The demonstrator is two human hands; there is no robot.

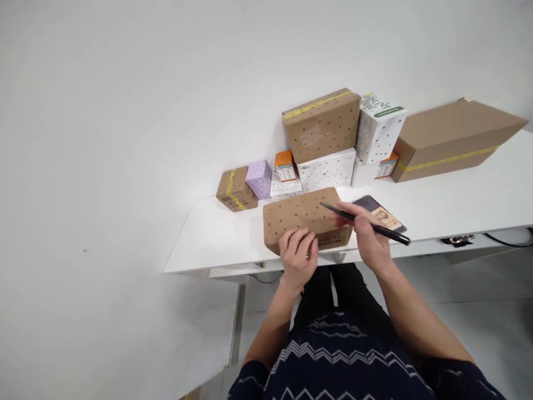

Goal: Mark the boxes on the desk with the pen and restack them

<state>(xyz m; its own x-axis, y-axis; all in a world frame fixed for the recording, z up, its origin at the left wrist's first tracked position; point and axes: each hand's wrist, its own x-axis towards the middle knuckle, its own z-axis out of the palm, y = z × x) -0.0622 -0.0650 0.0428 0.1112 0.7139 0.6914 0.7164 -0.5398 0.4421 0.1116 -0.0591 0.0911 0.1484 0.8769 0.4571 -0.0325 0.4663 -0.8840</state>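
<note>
A brown cardboard box (302,215) dotted with small holes lies flat on the white table (458,205) near its front edge. My left hand (298,256) rests on the box's near edge with fingers curled over it. My right hand (366,236) is closed around a black pen (366,223), whose tip points left and touches the box's top right part. A dark phone or card (380,215) lies just behind my right hand.
Several boxes stand at the table's back: a small taped brown box (235,190), a lilac box (259,179), white dotted boxes (327,169), a large brown perforated box (322,125), a tall white box (378,129), and a long brown carton (452,139) at right.
</note>
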